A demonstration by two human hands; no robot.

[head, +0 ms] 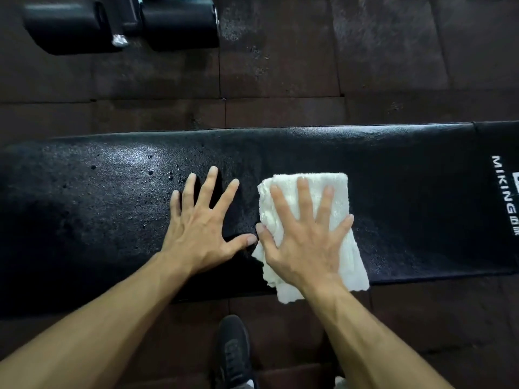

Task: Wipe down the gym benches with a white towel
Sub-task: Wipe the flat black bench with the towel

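A long black padded gym bench point(407, 169) runs left to right across the view, with white lettering at its right end. Small droplets speckle its left half. A folded white towel point(341, 248) lies on the pad right of centre, its lower edge hanging over the near side. My right hand point(303, 234) presses flat on the towel with fingers spread and straight. My left hand point(202, 220) rests flat on the bare pad just left of the towel, fingers spread, thumb tip almost touching the right thumb.
Dark rubber floor tiles point(280, 80) surround the bench. Black padded rollers of another machine point(179, 23) stand at the top left. My dark shoe point(233, 352) is on the floor below the bench, between my forearms.
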